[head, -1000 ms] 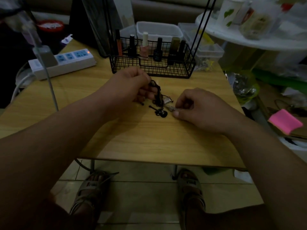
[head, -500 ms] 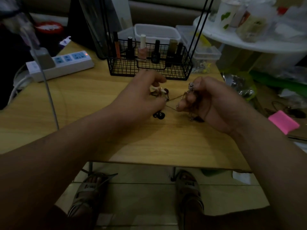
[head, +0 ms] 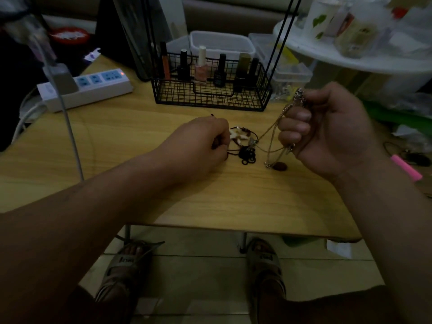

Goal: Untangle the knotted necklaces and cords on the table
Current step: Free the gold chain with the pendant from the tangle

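A: Located the cord tangle (head: 247, 155)?
B: Centre of frame, lying on the table (head: 163, 202). Black loops, with white shell pieces (head: 237, 136) just above them. Exposed now; half a second back, mostly hidden under the left hand.
A: And the gold chain (head: 272, 134)?
B: Pulled out to the right of the tangle, running from the knot up into the right hand (head: 327, 129). Hanging off its lower loop: dark red pendant (head: 280, 166), down at the wood. Touching or just over it, can't tell.
A: Grips?
B: Right hand: curled tight round the chain, raised as a fist at centre right. Shifted right and up since the earlier frame, so now well apart from the left instead of nearly touching. Left hand (head: 201, 141): dropped onto the table just left of the tangle, pinching a dark cord of it at the fingertips.
A: Seen any other movement?
B: No. Same spots for the wire basket (head: 210, 99) with nail polish bottles (head: 201, 66) above centre, power strip (head: 93, 87) upper left, pink item (head: 406, 169) at the right edge.
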{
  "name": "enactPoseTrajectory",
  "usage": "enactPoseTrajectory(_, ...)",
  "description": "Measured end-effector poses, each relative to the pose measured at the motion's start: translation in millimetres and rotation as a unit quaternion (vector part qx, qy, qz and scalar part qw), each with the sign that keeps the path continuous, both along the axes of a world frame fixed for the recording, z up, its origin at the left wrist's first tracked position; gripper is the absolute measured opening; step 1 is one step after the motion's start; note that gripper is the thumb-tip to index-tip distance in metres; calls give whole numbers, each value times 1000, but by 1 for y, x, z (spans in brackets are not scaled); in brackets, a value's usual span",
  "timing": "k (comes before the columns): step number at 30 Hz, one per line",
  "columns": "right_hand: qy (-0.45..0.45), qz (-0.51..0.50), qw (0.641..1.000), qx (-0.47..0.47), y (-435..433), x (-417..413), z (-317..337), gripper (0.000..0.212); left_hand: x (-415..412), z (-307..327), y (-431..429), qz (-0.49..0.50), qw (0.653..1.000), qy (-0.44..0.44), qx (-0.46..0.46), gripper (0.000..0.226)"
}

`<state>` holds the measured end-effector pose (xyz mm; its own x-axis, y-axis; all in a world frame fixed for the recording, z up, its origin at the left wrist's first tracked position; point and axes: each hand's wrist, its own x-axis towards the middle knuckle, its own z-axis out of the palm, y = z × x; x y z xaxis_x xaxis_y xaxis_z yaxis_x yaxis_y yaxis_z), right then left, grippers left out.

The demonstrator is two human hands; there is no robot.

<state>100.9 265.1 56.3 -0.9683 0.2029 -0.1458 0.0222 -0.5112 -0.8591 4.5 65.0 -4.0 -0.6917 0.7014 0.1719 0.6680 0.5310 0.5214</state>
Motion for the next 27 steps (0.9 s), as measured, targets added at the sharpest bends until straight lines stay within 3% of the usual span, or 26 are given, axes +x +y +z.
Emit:
enactPoseTrajectory(2,11,5,1000,-9,-2,0,3,24,0,-2,1,24,1000,0,9,6)
enactPoseTrajectory(6,38,33,998,-25,-6,-2,10,20,6,-4,5,-8,1000,7,19,37)
enactPoseTrajectory(8,50,40,997,-35,-7,-4,12,24,10,-4,9,-32,999,15,11,41)
enactPoseTrajectory(13,83,38,993,-68,-6,-11,19,13,7,-5,16,-28,999,-7,44,22)
enactPoseTrajectory(17,83,44,994,-61,-1,-11,20,16,6,-5,16,-31,998,-24,54,14)
enactPoseTrajectory(21,54,28,998,1,6,-7,21,31,3,-1,10,-2,998,6,66,14)
enactPoseTrajectory(27,-47,-43,983,173,18,1,6,10,-4,7,-5,54,992,-36,110,17)
